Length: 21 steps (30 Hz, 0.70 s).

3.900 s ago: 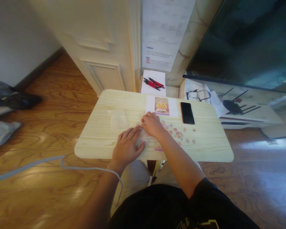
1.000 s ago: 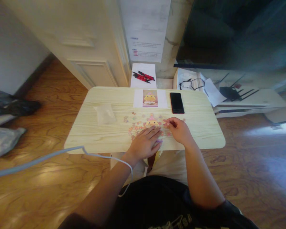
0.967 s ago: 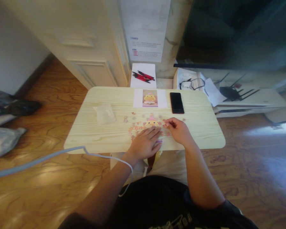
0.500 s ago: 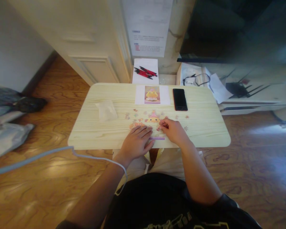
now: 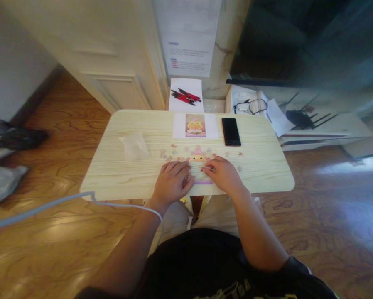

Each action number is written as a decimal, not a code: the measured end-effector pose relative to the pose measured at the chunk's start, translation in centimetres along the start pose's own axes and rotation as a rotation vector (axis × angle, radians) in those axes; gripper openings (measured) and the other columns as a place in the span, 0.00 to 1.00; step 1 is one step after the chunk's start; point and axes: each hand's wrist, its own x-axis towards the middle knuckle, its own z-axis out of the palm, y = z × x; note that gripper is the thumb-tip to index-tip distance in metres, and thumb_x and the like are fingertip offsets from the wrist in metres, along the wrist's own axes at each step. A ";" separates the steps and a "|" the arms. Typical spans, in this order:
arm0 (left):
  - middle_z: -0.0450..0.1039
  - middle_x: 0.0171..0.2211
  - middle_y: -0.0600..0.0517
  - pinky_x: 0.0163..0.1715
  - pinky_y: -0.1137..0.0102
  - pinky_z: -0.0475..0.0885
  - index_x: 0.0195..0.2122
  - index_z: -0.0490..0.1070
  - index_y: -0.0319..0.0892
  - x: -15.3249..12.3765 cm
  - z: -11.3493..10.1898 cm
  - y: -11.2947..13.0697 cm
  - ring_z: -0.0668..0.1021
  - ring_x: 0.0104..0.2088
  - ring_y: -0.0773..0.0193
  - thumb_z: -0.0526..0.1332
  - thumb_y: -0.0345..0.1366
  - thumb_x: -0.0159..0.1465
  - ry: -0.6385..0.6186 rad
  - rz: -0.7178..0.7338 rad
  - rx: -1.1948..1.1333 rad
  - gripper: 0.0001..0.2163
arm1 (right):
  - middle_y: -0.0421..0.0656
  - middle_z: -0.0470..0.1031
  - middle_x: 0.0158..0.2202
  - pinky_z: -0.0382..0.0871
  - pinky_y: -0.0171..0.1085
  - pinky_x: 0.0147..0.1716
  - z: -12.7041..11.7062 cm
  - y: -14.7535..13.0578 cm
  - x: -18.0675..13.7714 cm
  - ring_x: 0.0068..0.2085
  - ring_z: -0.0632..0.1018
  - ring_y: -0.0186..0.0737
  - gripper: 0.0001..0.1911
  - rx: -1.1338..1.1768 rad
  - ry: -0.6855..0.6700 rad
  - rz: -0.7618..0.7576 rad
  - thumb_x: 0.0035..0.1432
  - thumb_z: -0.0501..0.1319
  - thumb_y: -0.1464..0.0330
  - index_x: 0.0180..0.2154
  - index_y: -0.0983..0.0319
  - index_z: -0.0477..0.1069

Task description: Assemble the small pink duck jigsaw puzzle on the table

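Observation:
A partly joined jigsaw puzzle with a yellow face and pink hat lies on the light wooden table. Below the face runs a purple puzzle strip near the front edge. My left hand rests palm down to the left of it, fingers stretched out and covering some pieces. From the right, my right hand pinches a small puzzle piece between thumb and fingers, just above the strip. Loose puzzle pieces are scattered around the face. Behind them lies a printed picture of the same yellow figure.
A black phone lies at the back right of the table, a clear plastic bag at the left. Red pens sit on a white surface behind. A grey cable crosses my left wrist.
The view has shifted slightly. My left hand has slid a little left and its thumb has moved up off the purple strip. My right hand stays near the same spot, still pinching.

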 end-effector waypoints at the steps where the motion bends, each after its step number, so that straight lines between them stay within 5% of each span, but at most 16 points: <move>1: 0.79 0.56 0.47 0.59 0.50 0.68 0.52 0.77 0.48 -0.1 0.1 -0.2 0.76 0.57 0.47 0.63 0.41 0.67 0.015 -0.011 -0.008 0.13 | 0.46 0.79 0.42 0.69 0.42 0.54 0.3 -0.1 0.0 0.55 0.78 0.48 0.05 -0.009 -0.010 -0.009 0.66 0.67 0.65 0.41 0.57 0.82; 7: 0.80 0.48 0.48 0.56 0.55 0.71 0.49 0.76 0.45 -0.7 0.2 -1.3 0.79 0.52 0.53 0.62 0.35 0.66 0.164 -0.152 -0.095 0.11 | 0.46 0.78 0.45 0.70 0.43 0.55 0.4 -0.1 0.0 0.54 0.77 0.47 0.06 -0.001 -0.039 -0.031 0.67 0.66 0.66 0.44 0.57 0.82; 16: 0.80 0.49 0.50 0.55 0.53 0.70 0.43 0.82 0.50 -0.5 0.6 -1.3 0.77 0.53 0.52 0.65 0.40 0.67 0.103 -0.165 -0.079 0.07 | 0.44 0.78 0.44 0.70 0.41 0.47 -1.9 2.1 -0.8 0.45 0.78 0.43 0.04 -0.016 -0.088 0.076 0.64 0.68 0.69 0.41 0.57 0.81; 21: 0.79 0.52 0.50 0.57 0.52 0.68 0.46 0.82 0.54 -0.4 0.6 -1.3 0.76 0.55 0.51 0.65 0.42 0.67 0.076 -0.160 -0.083 0.09 | 0.45 0.78 0.43 0.71 0.42 0.49 -1.7 0.8 -0.9 0.46 0.78 0.44 0.06 0.006 -0.010 0.044 0.65 0.65 0.70 0.42 0.57 0.81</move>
